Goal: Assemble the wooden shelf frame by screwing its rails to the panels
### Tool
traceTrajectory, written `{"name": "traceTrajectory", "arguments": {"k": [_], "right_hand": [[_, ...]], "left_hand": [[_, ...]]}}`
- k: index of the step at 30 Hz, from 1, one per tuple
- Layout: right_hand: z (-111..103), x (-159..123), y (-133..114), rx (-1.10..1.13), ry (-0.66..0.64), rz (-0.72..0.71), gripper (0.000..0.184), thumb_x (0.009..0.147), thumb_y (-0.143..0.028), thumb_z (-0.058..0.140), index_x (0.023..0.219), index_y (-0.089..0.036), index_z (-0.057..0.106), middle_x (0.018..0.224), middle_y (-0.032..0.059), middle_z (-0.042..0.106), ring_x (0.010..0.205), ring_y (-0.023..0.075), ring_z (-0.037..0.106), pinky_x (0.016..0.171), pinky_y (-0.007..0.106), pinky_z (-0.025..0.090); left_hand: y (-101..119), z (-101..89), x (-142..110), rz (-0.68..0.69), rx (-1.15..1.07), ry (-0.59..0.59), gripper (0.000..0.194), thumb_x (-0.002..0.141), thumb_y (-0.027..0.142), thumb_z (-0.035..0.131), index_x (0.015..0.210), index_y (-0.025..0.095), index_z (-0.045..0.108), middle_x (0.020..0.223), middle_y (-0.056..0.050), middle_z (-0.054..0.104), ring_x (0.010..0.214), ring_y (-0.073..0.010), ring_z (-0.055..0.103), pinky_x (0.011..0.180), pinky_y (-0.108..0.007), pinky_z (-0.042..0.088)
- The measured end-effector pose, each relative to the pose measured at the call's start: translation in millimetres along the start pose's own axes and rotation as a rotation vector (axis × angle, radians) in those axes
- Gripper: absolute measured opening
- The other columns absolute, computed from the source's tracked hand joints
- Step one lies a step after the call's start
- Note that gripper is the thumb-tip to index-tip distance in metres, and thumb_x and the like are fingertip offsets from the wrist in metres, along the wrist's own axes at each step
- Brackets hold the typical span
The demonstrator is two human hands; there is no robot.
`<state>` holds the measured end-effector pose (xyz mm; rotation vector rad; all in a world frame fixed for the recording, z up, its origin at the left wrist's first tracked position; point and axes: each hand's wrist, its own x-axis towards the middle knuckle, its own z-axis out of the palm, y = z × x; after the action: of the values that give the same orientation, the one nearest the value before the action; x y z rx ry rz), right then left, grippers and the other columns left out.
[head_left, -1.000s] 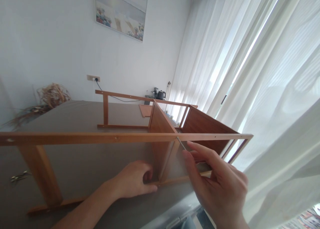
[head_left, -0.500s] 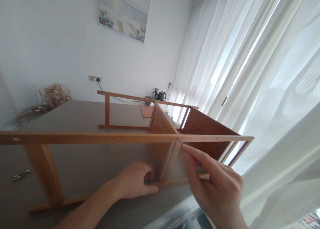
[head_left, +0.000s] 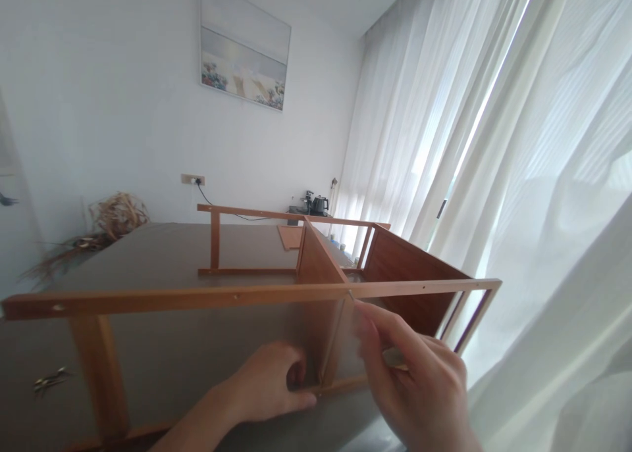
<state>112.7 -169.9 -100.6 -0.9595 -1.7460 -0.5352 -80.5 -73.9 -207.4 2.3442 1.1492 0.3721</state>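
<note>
A wooden shelf frame [head_left: 197,295] lies on its side, with a brown shelf panel [head_left: 316,261] crossing its middle and another panel [head_left: 409,261] toward the right end. My left hand [head_left: 269,383] is closed at the lower rail by the middle panel, thumb along the rail and fingers curled; the exact contact is partly hidden. Between thumb and forefinger, my right hand [head_left: 415,366] pinches a thin metal rod [head_left: 351,295], like a hex key. Its tip meets the near upper rail where the middle panel joins. The rest of the rod is hidden by my fingers.
Several brass-coloured bolts [head_left: 52,379] lie on the grey surface [head_left: 168,245] at left. Dried plants [head_left: 116,218] sit at the far left edge. A flat wooden piece [head_left: 290,237] and a black kettle [head_left: 320,205] are farther back. White curtains [head_left: 518,195] hang along the right.
The view has tilted up, so the frame and hands sit lower in the picture. Both hands keep their places on the frame; my right fingers have shifted slightly around the rod.
</note>
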Motion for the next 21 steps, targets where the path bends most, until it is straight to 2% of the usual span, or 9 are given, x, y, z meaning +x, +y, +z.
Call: {"name": "traceTrajectory", "arguments": {"k": [3,7,12,15,21], "right_hand": [[2,-1,0,0.068,0.005,0.063,0.019,0.096,-0.02,0.06,0.109,-0.023,0.073,0.06,-0.0071,0.069,0.042,0.0074,0.064,0.045,0.013,0.051],[2,-3,-1,0.153,-0.027,0.176,0.018,0.098,-0.027,0.058,0.108,-0.024,0.073,0.067,-0.0047,0.075,0.046,0.009,0.069,0.046,0.011,0.052],[1,-2,-1,0.268,-0.093,0.253,0.017,0.098,-0.027,0.06,0.109,-0.022,0.072,0.07,-0.0024,0.077,0.048,0.011,0.071,0.046,0.012,0.053],[-1,1,1,0.249,-0.096,0.218,0.017,0.096,-0.022,0.061,0.11,-0.022,0.071,0.064,-0.0051,0.073,0.045,0.0087,0.067,0.047,0.012,0.053],[-6,9,3,0.137,-0.116,0.009,0.022,0.095,-0.012,0.058,0.112,-0.019,0.071,0.066,-0.0051,0.07,0.048,0.0064,0.063,0.05,0.014,0.05]], "left_hand": [[2,-1.0,-1,-0.023,-0.01,-0.012,0.035,0.073,0.056,0.074,0.082,0.023,0.069,0.086,-0.001,0.074,0.078,-0.0217,0.066,0.062,-0.03,0.039],[1,-0.1,1,-0.017,-0.02,-0.026,0.035,0.072,0.056,0.075,0.083,0.024,0.069,0.087,-0.002,0.076,0.079,-0.0226,0.068,0.063,-0.03,0.041],[-3,2.2,2,0.002,-0.013,-0.007,0.034,0.072,0.055,0.076,0.08,0.023,0.068,0.084,-0.001,0.075,0.076,-0.0213,0.067,0.061,-0.029,0.039],[-4,2.6,2,0.018,-0.011,0.002,0.033,0.072,0.054,0.075,0.079,0.023,0.067,0.082,0.0,0.074,0.075,-0.0199,0.066,0.061,-0.028,0.038],[-5,1.6,2,0.042,0.015,0.008,0.034,0.075,0.056,0.074,0.081,0.023,0.067,0.083,0.0,0.072,0.075,-0.0193,0.064,0.064,-0.028,0.038]]}}
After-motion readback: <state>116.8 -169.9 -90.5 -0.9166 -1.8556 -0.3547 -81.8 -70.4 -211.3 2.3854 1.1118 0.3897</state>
